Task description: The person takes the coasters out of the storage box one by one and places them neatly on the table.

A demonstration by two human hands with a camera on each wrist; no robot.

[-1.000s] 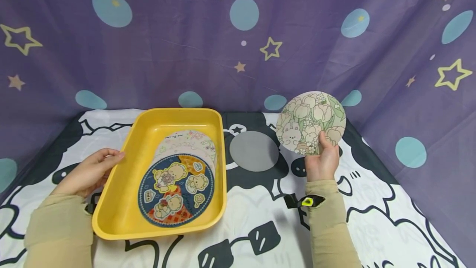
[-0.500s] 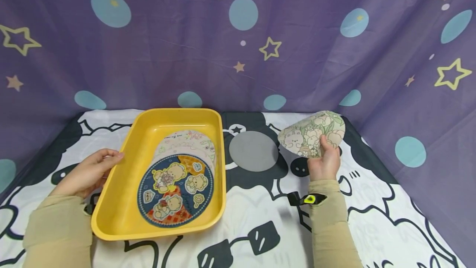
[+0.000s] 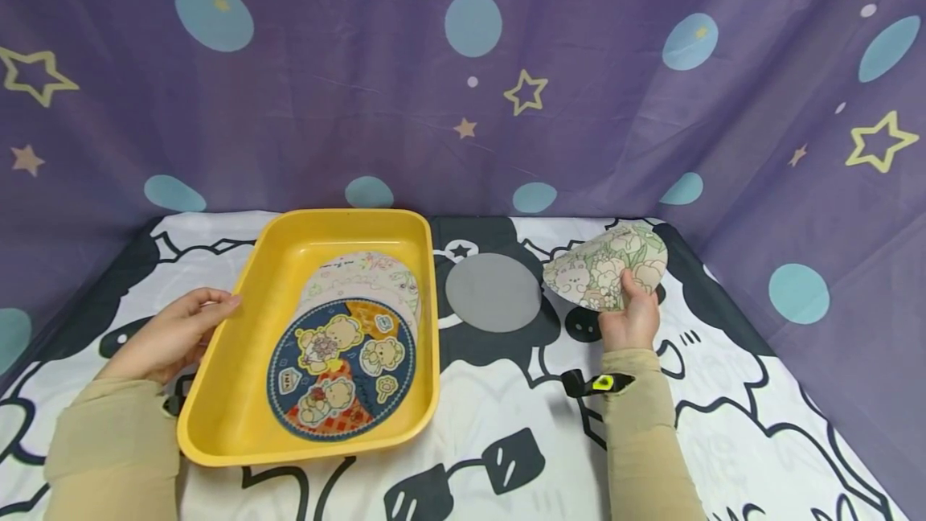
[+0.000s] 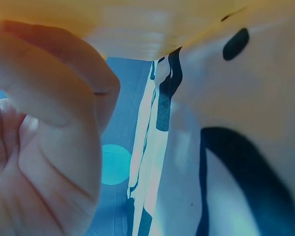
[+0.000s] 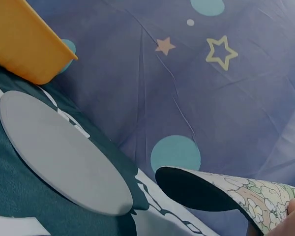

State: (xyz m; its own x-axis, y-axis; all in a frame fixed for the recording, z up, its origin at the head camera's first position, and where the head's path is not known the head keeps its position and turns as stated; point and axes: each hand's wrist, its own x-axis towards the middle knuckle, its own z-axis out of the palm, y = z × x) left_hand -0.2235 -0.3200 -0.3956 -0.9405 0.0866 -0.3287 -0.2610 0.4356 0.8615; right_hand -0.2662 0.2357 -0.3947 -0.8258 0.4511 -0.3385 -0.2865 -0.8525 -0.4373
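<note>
My left hand (image 3: 174,334) holds the left rim of the yellow tray (image 3: 231,392), thumb at the edge; its curled fingers show under the tray wall in the left wrist view. Inside the tray a navy round mouse pad (image 3: 365,416) with bear pictures overlaps pale floral pads (image 3: 362,270). My right hand (image 3: 633,316) grips a round floral mouse pad (image 3: 604,264) with a rabbit and tulips, thumb on its printed face. The pad is bent into a curve above the table, and its black underside shows in the right wrist view. Between tray and right hand lies a plain grey round pad (image 3: 494,293).
A white cloth (image 3: 499,400) with black cartoon prints covers the table. Right behind the table hangs a purple curtain (image 3: 304,103) with stars and blue ovals. The grey pad lies close to the tray's right side.
The floral pad in my right hand has gone from flat and tilted up to bent and lower, its top edge folding down. The left hand and tray stay in place.
</note>
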